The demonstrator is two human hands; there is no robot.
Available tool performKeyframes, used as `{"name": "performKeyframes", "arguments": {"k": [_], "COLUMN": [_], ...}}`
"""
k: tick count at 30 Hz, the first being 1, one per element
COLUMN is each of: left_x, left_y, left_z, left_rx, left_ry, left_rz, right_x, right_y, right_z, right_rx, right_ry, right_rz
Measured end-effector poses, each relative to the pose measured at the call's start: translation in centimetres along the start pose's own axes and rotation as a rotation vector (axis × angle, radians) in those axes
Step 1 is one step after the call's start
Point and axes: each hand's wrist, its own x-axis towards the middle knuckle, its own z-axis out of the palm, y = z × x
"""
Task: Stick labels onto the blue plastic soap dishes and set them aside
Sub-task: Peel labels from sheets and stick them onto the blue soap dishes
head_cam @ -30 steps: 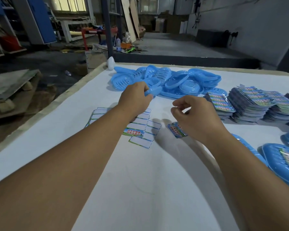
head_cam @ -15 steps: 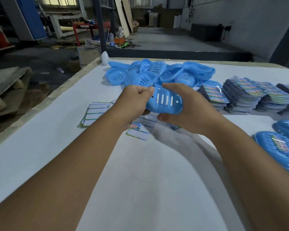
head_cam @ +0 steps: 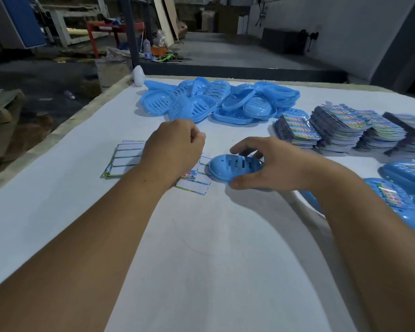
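The dish [head_cam: 236,167] lies bottom-up on the table [head_cam: 201,248], gripped by the right hand [head_cam: 277,164], thumb on its near edge and fingers over its far edge. The left hand [head_cam: 174,146], at the dish's 9 o'clock and clear of it, is curled above the labels [head_cam: 125,159]; whether it holds anything I cannot tell. More dishes are piled at 12 o'clock [head_cam: 216,101].

Dim, soft-shadowed, wide-angle bending at edges.

Glossy smooth blue plastic soap dish [head_cam: 235,167], shiny printed paper labels [head_cam: 297,128], matt white table covering [head_cam: 201,248].
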Motion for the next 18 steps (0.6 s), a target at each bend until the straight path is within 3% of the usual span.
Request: {"name": "performKeyframes", "arguments": {"k": [7, 18], "left_x": [0.5, 0.8], "left_y": [-0.6, -1.3], "left_z": [0.6, 1.3], "left_rx": [0.081, 0.059], "left_ry": [-0.008, -0.028], "left_rz": [0.02, 0.018], "right_x": [1.3, 3.1], "right_y": [-0.8, -1.7], "right_z": [0.5, 2.3], "right_rx": [0.001, -0.012], "right_ry": [0.199, 0.273], "right_rz": [-0.011, 0.061]}}
